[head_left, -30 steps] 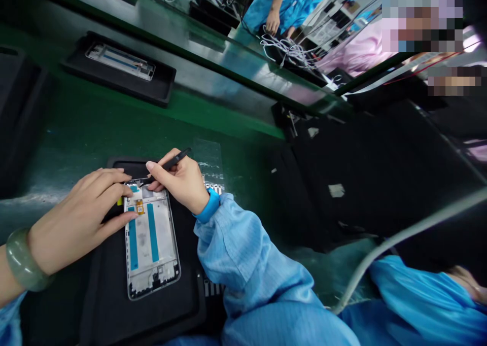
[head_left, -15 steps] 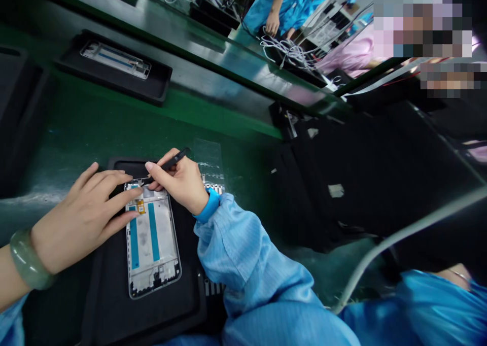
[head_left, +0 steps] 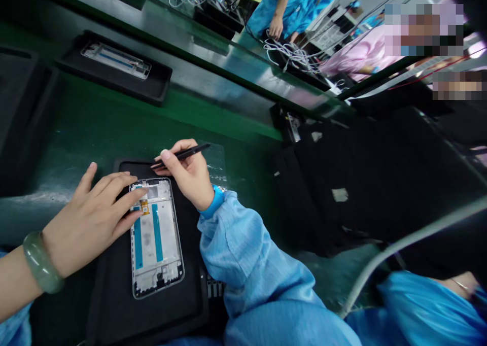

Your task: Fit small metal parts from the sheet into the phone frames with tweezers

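Note:
A phone mid-frame (head_left: 167,234) with two blue adhesive strips and an orange flex cable (head_left: 145,207) lies on a black foam tray (head_left: 148,318). My left hand (head_left: 89,214) rests with spread fingertips on the frame's upper left part, partly covering it; nothing is gripped there. Just above the frame's upper right corner, my right hand (head_left: 194,178) pinches black tweezers (head_left: 188,152). Their tip points left, over the tray's top end and apart from the frame.
Another phone frame (head_left: 116,60) sits in a black tray (head_left: 160,91) at the back left. Black trays (head_left: 19,112) stand at far left. Stacked black material (head_left: 380,173) fills the right, with a grey hose (head_left: 414,229) before it. Co-workers and white cables (head_left: 291,52) are beyond the ledge.
My right hand has lifted the tweezers up and to the right, off the phone frame's top edge. My left hand keeps its place on the frame. The view has shifted slightly.

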Available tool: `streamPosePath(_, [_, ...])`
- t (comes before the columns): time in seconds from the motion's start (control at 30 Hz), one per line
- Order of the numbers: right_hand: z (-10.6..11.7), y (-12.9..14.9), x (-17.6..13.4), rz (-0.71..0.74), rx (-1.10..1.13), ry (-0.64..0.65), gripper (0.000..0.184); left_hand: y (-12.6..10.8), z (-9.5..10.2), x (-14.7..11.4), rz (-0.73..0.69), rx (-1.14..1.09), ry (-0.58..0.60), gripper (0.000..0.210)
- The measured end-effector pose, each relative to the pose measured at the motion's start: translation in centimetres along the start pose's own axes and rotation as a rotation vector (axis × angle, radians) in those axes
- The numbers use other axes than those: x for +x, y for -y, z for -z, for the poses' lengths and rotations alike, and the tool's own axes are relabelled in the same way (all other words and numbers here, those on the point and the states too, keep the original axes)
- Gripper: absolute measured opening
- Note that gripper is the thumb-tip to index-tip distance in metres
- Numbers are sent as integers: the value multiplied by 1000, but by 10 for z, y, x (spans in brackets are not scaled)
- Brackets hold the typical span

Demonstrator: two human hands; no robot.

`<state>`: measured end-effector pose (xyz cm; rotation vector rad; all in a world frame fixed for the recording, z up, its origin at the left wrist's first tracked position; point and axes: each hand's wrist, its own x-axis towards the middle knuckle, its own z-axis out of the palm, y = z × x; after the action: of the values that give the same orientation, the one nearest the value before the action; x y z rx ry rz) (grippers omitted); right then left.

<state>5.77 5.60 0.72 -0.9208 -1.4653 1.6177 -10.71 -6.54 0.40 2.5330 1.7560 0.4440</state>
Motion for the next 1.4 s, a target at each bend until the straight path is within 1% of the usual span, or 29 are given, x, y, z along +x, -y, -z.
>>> streamPosePath(0.1, [2, -6, -1, 15, -80, 81, 36, 0, -1, -1, 0, 16, -2, 39])
streamPosePath(0.3, [5, -10, -3, 75, -191, 141, 26, -2, -1, -1, 0, 24, -9, 42])
streamPosePath(0.4, [5, -8, -4, 97, -240, 151, 23, -2, -1, -1, -4, 32, -14, 43])
streamPosePath(0.5, [5, -5, -5, 119, -340, 154, 21, -2, -1, -1, -14, 36, -26, 43])
streamPosePath(0.6, [4, -2, -5, 161, -458, 165, 19, -2, -1, -1, -20, 33, -29, 42])
streamPosePath(0.7, [2, -1, -5, 211, -528, 164, 17, -1, -1, -1, -22, 35, -33, 42])
streamPosePath(0.97, [0, -1, -6, 279, -576, 135, 15, -2, -3, -1, -26, 59, -53, 43])
streamPosePath(1.2, [1, -3, -5, 252, -588, 149, 16, -2, -3, -1, -32, 81, -54, 41])
streamPosePath(1.4, [0, -4, -5, 361, -651, 150, 12, -1, -4, -1, -30, 75, -52, 42])
